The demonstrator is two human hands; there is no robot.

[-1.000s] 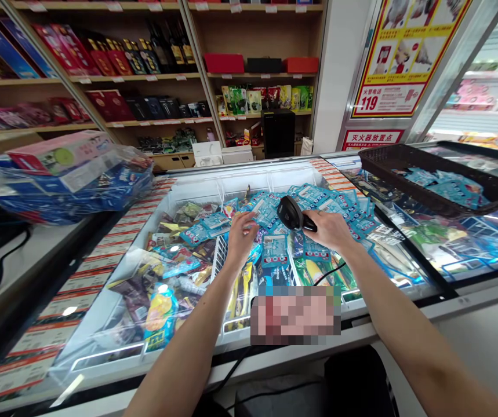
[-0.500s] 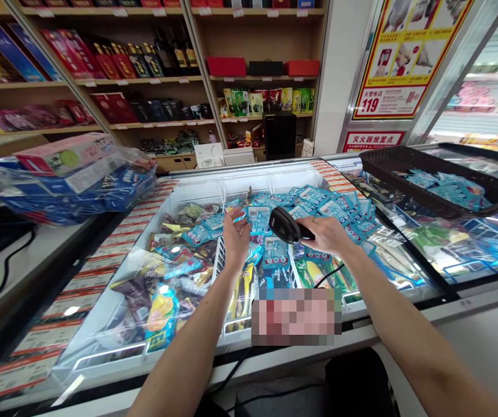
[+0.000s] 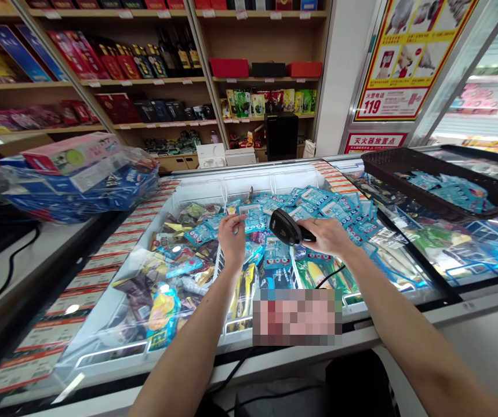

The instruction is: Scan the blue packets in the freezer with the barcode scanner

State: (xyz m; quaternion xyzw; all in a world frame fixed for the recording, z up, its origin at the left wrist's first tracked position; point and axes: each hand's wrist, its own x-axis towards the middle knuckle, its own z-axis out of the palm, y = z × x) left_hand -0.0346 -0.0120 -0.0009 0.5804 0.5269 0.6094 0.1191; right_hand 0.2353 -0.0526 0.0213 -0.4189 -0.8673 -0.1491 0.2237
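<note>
My right hand (image 3: 326, 234) is wrapped round the handle of a black barcode scanner (image 3: 287, 227), whose head points left over the freezer. Just left of it, my left hand (image 3: 232, 236) pinches the left edge of a light-blue packet (image 3: 254, 218) with a white barcode label. Many similar blue packets (image 3: 313, 197) lie spread on the freezer's glass top behind and right of my hands. Another blue packet (image 3: 277, 250) rests below the scanner. A black cable runs down from the scanner's handle.
Ice-cream wrappers (image 3: 164, 313) show through the glass. At the left stands a plastic-wrapped stack of boxes (image 3: 79, 179). A dark basket (image 3: 449, 202) with blue packets sits at the right. Stocked shelves (image 3: 144, 81) rise behind. A blurred patch (image 3: 297, 317) covers the near edge.
My left hand has closed on the edge of the blue packet, which has shifted slightly left and tilted. The scanner and my right hand stay almost where they were.
</note>
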